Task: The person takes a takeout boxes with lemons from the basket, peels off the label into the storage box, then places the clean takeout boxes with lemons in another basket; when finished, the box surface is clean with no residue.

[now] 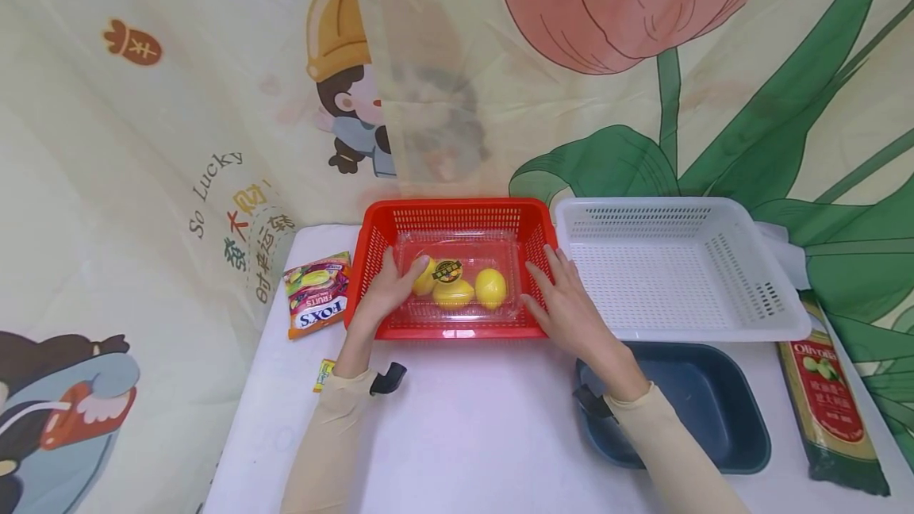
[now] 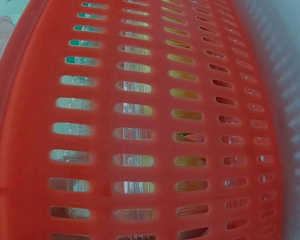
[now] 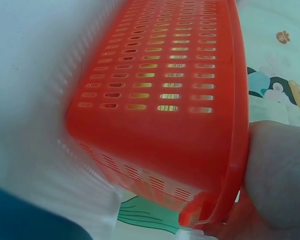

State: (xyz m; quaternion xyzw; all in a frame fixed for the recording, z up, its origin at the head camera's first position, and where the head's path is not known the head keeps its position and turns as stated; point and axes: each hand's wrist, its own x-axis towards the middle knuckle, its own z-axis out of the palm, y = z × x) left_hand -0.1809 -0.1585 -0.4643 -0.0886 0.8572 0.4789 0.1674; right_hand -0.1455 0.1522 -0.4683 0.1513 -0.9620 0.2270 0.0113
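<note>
A clear plastic box (image 1: 457, 244) with several yellow lemons (image 1: 491, 289) and a dark label lies inside the red basket (image 1: 457, 333). My left hand (image 1: 388, 292) reaches over the basket's left side. Its thumb lies over the box's left part, and its fingers extend along that side. At the opposite end, my right hand (image 1: 567, 304) spans the right rim with its fingers spread, near the box's right edge. Both wrist views look at the basket's slotted wall (image 2: 100, 150), with yellow showing through the slots; only part of the right hand (image 3: 280, 175) appears there, by the rim.
A white basket (image 1: 650, 280) stands right of the red one, with a dark blue basin (image 1: 721, 411) in front of it. An Olivoila pack (image 1: 831, 395) lies at far right. To the left lie a Fox's candy bag (image 1: 317, 292) and a small yellow packet (image 1: 324, 375).
</note>
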